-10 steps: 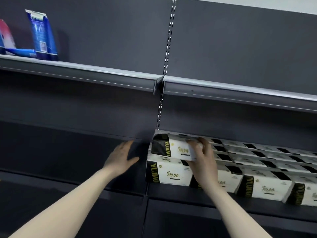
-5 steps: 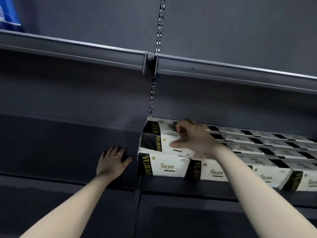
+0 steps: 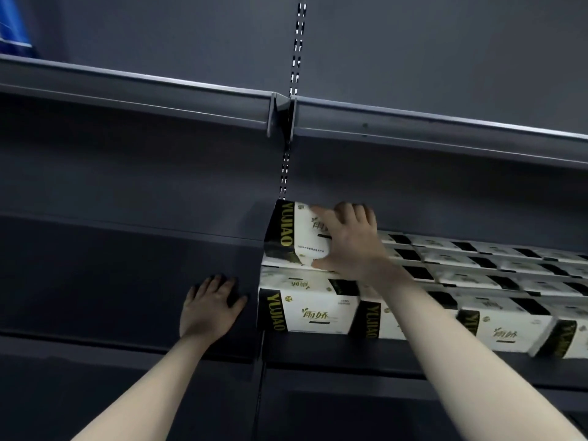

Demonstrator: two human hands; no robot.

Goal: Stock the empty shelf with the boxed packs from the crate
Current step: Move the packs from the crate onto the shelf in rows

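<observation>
Stocking shelf [image 3: 318,351]: dark, holding rows of white-and-black packs [image 3: 496,329] on its right part.
Upper shelf [image 3: 413,122]: grey rail above, a blue packet [image 3: 12,27] at far left.
Top pack [image 3: 296,233]: tilted on the leftmost stack.
Right hand [image 3: 353,243]: fingers curled over the top pack, gripping it.
Left hand [image 3: 210,310]: flat, fingers spread on the bare shelf beside the packs.

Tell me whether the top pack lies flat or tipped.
Tipped: the top pack, gripped by the right hand, stands tilted on the pack below.

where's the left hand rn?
Head view, lower left of centre: the left hand rests flat on the bare shelf section, just left of the front-corner pack.
</observation>
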